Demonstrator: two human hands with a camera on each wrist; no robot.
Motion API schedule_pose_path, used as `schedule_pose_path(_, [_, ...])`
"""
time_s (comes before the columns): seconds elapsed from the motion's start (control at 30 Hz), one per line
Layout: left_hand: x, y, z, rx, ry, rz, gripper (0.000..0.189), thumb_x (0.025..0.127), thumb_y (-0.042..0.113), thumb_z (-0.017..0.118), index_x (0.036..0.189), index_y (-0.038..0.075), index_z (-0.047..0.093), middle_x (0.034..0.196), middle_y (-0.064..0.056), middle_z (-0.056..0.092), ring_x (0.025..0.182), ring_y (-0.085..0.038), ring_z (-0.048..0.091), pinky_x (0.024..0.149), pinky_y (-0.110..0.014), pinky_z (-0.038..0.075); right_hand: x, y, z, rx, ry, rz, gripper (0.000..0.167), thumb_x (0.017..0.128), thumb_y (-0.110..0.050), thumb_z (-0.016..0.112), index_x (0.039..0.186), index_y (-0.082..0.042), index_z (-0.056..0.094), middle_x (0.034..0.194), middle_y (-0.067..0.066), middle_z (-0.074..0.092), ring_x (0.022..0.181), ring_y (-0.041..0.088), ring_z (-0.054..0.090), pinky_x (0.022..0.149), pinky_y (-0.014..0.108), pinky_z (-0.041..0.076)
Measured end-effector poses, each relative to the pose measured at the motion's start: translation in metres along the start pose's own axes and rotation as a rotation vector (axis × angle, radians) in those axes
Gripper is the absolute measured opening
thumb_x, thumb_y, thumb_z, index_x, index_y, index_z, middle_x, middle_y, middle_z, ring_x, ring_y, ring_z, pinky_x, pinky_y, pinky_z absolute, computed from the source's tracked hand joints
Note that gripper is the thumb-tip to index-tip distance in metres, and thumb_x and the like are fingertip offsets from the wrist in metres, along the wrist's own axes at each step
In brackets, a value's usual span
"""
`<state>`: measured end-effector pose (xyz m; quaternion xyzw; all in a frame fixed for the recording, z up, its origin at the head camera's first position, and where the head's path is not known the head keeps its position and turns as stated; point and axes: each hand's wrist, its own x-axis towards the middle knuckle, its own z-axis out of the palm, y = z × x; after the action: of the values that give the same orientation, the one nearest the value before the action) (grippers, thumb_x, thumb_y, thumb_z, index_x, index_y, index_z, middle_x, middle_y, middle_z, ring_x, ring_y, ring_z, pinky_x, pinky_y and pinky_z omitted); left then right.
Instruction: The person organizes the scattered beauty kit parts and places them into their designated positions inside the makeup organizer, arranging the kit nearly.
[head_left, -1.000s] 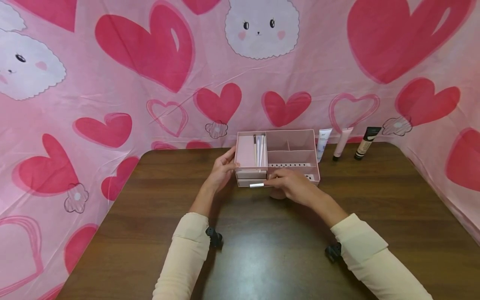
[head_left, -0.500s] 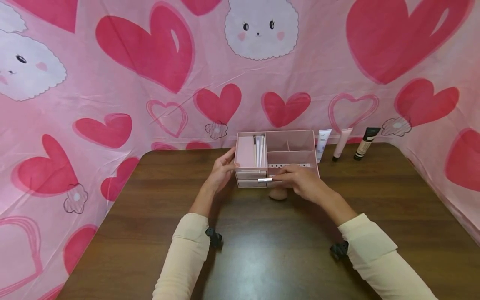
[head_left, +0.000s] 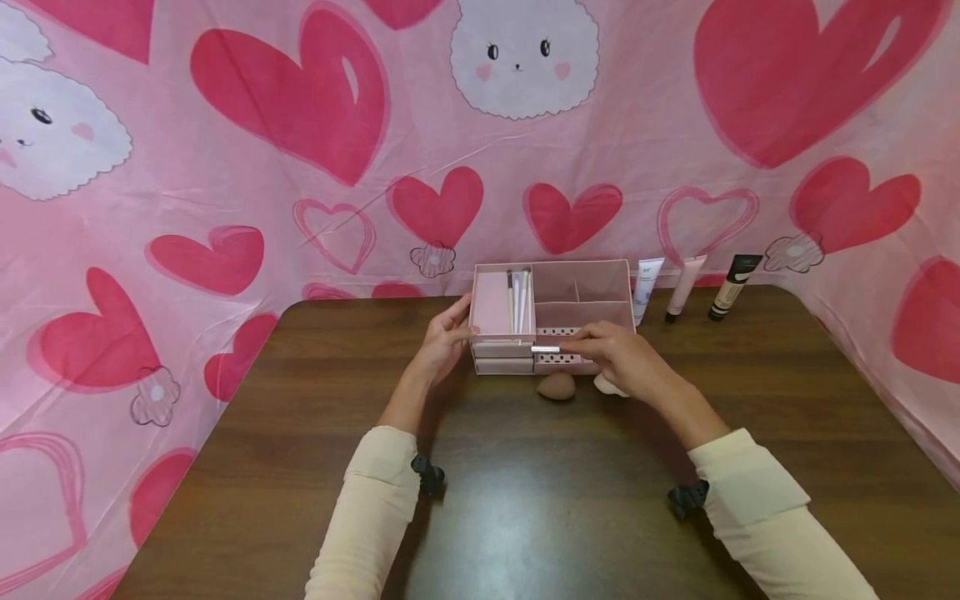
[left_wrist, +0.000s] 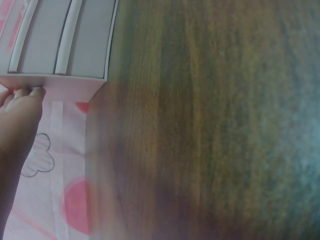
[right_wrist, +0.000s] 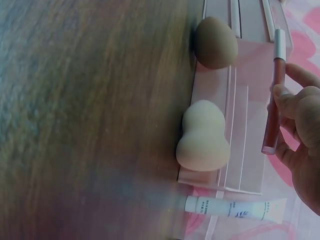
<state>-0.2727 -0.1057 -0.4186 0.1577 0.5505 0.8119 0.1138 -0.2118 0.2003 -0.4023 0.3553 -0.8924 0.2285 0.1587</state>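
My right hand pinches a lip gloss tube, reddish with a silver cap, over the front right compartments of the pink desk organizer. The tube lies crosswise in the head view, its cap pointing left. My left hand rests against the organizer's left side, thumb at the front corner; in the left wrist view its fingertips touch the side panel. On the table before the organizer are a brown makeup sponge and a beige, waisted makeup sponge, the latter partly hidden by my right hand in the head view.
Several slim brushes stand in the organizer's left section, above two drawers. To its right stand a white tube, a pink tube and a black-and-beige tube. A heart-print cloth hangs behind the wooden table.
My right hand has moved right and slightly away from me with the lip gloss, uncovering the brown sponge and part of the beige one. The left hand has stayed in place.
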Motion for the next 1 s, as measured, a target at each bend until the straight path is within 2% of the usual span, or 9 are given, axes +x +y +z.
schedule_pose_path(0.07, [0.000,0.001,0.000,0.001,0.001,-0.002,0.073,0.091,-0.019,0.037,0.159,-0.008,0.013,0.171,-0.021,0.011,0.158,-0.032,0.014,0.126,-0.038,0.022,-0.001,0.001,-0.003,-0.009,-0.001,0.018,0.046,0.084,0.012,0.070,0.119,-0.016,0.077,0.107,0.005,0.072,0.096,0.021,0.066,0.081,0.041,0.058])
schedule_pose_path(0.13, [0.000,0.001,0.000,0.001,0.004,-0.002,0.074,0.091,-0.019,0.037,0.159,-0.008,0.013,0.171,-0.020,0.012,0.158,-0.032,0.014,0.127,-0.043,0.017,-0.002,0.003,-0.005,-0.012,0.000,0.035,0.047,0.084,0.014,0.069,0.120,-0.016,0.077,0.108,0.005,0.072,0.096,0.021,0.066,0.081,0.041,0.058])
schedule_pose_path(0.33, [-0.001,0.003,0.002,0.009,0.011,-0.008,0.074,0.091,-0.019,0.038,0.160,-0.007,0.014,0.171,-0.020,0.013,0.158,-0.032,0.016,0.126,-0.046,0.016,-0.005,0.013,-0.012,-0.029,0.037,0.038,0.050,0.081,0.018,0.066,0.119,-0.013,0.077,0.106,0.007,0.071,0.096,0.024,0.066,0.080,0.044,0.057])
schedule_pose_path(0.43, [-0.001,0.003,0.001,0.010,0.015,-0.013,0.074,0.091,-0.019,0.039,0.159,-0.007,0.014,0.171,-0.020,0.013,0.158,-0.032,0.016,0.125,-0.042,0.019,-0.006,0.019,-0.015,-0.048,0.055,0.029,0.052,0.080,0.019,0.063,0.119,-0.013,0.077,0.103,0.007,0.071,0.092,0.023,0.066,0.077,0.043,0.055])
schedule_pose_path(0.5, [-0.001,0.003,0.000,0.015,0.012,-0.012,0.074,0.091,-0.019,0.038,0.159,-0.008,0.013,0.171,-0.021,0.012,0.158,-0.033,0.015,0.123,-0.033,0.029,-0.006,0.023,-0.016,-0.053,0.057,0.035,0.052,0.080,0.019,0.062,0.119,-0.012,0.077,0.103,0.007,0.071,0.092,0.024,0.066,0.077,0.044,0.054])
schedule_pose_path(0.6, [-0.001,0.003,0.000,0.016,-0.002,-0.004,0.074,0.090,-0.019,0.037,0.159,-0.009,0.011,0.170,-0.024,0.010,0.158,-0.035,0.013,0.111,-0.017,0.043,-0.006,0.027,-0.016,-0.048,0.038,0.065,0.051,0.081,0.018,0.063,0.120,-0.012,0.076,0.105,0.008,0.072,0.093,0.025,0.065,0.077,0.045,0.054])
schedule_pose_path(0.67, [-0.001,0.003,0.001,0.013,-0.011,0.003,0.075,0.089,-0.019,0.036,0.159,-0.010,0.010,0.170,-0.025,0.010,0.158,-0.036,0.012,0.100,-0.010,0.045,-0.005,0.030,-0.017,-0.036,0.018,0.086,0.051,0.081,0.018,0.062,0.121,-0.012,0.076,0.107,0.008,0.072,0.093,0.024,0.064,0.078,0.044,0.054])
schedule_pose_path(0.83, [-0.002,0.004,0.002,0.006,-0.006,0.005,0.076,0.088,-0.019,0.037,0.159,-0.010,0.010,0.170,-0.026,0.010,0.158,-0.036,0.012,0.096,-0.008,0.046,-0.002,0.035,-0.017,-0.024,-0.032,0.123,0.054,0.084,0.019,0.057,0.125,-0.012,0.074,0.110,0.007,0.073,0.090,0.021,0.062,0.076,0.040,0.051])
schedule_pose_path(1.0, [-0.002,0.005,0.002,0.022,-0.003,-0.002,0.075,0.089,-0.019,0.037,0.159,-0.010,0.011,0.170,-0.024,0.011,0.158,-0.035,0.013,0.107,-0.015,0.044,0.005,0.041,-0.015,-0.026,-0.067,0.133,0.053,0.085,0.018,0.058,0.126,-0.013,0.074,0.110,0.007,0.073,0.092,0.023,0.065,0.078,0.042,0.053])
